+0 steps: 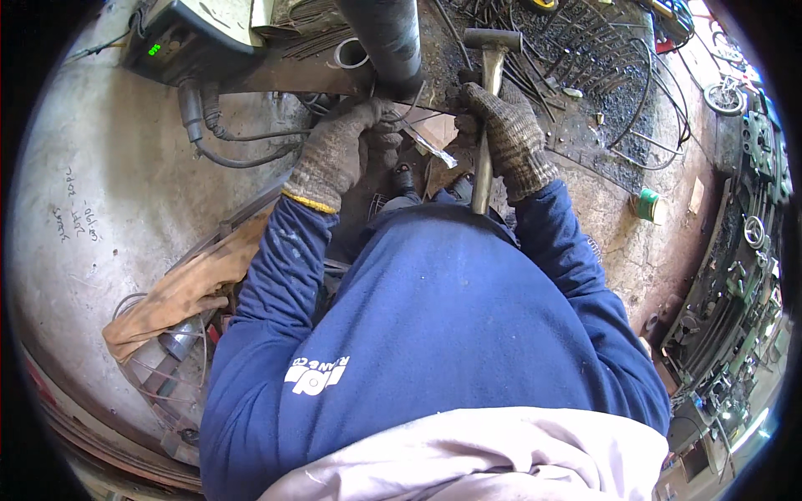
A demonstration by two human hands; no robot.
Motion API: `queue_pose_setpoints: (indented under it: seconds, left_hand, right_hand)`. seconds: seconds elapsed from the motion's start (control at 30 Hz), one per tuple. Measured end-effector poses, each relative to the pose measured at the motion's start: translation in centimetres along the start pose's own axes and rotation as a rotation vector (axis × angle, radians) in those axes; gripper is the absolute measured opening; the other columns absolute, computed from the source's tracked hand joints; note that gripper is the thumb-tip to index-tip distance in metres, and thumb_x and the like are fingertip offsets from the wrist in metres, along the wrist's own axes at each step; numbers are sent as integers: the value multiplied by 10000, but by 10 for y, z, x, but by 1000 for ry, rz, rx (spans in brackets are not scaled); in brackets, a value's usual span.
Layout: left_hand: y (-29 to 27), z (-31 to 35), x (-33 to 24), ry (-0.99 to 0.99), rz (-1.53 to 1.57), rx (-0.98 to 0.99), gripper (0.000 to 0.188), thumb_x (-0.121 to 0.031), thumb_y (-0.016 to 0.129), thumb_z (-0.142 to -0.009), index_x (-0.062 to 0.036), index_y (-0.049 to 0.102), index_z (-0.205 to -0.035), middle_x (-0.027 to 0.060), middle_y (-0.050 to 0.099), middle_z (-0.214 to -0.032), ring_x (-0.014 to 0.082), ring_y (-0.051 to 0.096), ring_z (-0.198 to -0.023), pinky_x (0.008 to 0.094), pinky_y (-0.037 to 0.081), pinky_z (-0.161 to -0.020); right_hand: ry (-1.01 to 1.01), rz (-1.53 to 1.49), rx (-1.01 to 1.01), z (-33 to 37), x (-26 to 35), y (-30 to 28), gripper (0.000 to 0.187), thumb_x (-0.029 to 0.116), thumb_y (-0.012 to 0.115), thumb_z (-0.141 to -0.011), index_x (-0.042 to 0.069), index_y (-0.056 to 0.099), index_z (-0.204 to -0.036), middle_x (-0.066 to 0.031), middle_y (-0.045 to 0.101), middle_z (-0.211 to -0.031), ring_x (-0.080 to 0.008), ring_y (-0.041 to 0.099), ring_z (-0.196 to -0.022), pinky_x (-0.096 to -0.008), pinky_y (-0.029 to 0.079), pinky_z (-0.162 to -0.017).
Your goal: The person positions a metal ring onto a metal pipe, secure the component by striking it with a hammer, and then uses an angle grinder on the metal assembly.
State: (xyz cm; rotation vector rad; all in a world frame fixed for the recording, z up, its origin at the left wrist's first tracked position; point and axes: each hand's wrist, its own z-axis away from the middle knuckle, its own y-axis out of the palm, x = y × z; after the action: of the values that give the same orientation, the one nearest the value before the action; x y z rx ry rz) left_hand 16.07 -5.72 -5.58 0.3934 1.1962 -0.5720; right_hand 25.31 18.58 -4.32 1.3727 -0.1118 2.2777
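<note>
My right hand (505, 129), in a grey-brown knit glove, is closed around the handle of a hammer (483, 179). The hammer's metal head points away from me, over the workbench edge. My left hand (334, 154), in a matching glove with a yellow cuff edge, is closed at the near edge of the bench. A thin bent metal rod (416, 138) with a whitish end sticks out from its fingers; the part inside the grip is hidden. Just beyond the left hand stands a thick dark steel pipe (384, 37), beside a short open pipe end (351, 54).
Many dark bent rods (585, 54) lie on the dirty workbench (443, 71) at far right. A boxy machine (200, 33) with a green display and thick cables (242, 154) stands at far left. A brown cloth (192, 280) hangs at left. On the right floor sits a green tin (648, 205).
</note>
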Motion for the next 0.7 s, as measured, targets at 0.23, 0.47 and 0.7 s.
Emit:
queue_pose_setpoints:
  seconds: [0.23, 0.47, 0.7]
  left_hand:
    - [8, -8, 0, 316, -347, -15, 276, -216, 672, -950, -64, 624, -1176, 38, 608, -886, 149, 597, -738, 324, 524, -638]
    - [39, -7, -40, -398, 363, -280, 131, -222, 672, -937, -98, 626, -943, -17, 498, -650, 123, 495, -542, 335, 426, -486]
    - [21, -33, 24, -14, -590, -256, 364, -395, 542, -998, -62, 688, -994, 157, 726, -859, 328, 728, -807, 455, 574, -682]
  right_hand:
    - [-55, -1, 13, -6, -4, -2, 309, 278, 701, -959, 5, 648, -1093, -103, 709, -815, -185, 685, -640, -330, 559, -573]
    - [55, 3, -12, 3, 12, 4, 268, 253, 694, -958, 5, 642, -1046, -81, 686, -785, -176, 662, -628, -328, 545, -563]
    - [24, 479, 1, -16, 24, 11, 438, 346, 750, -923, 16, 628, -1184, -118, 720, -933, -214, 718, -760, -362, 608, -675]
